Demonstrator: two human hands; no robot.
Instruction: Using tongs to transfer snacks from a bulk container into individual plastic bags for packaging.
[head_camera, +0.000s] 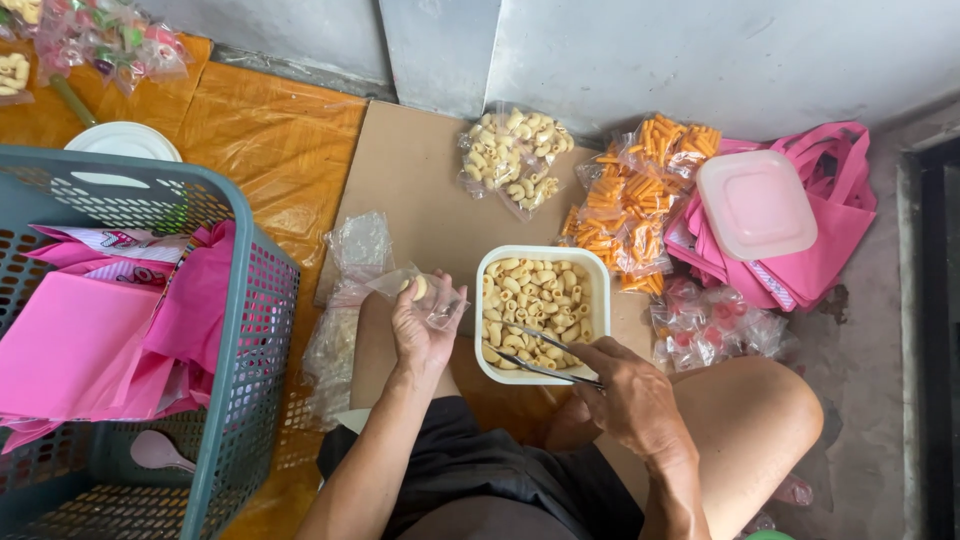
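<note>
Left hand (422, 335): fingers closed on a small clear bag (432, 293) holding 1 pale snack piece, just left of the tub.
Right hand (628, 392): fingers gripping metal tongs (540, 356), tips inside the tub.
White tub (541, 255): square, filled with pale curled snacks, on cardboard (405, 170) before the knees.
Grey basket (250, 330): far left, pink bags inside.
</note>
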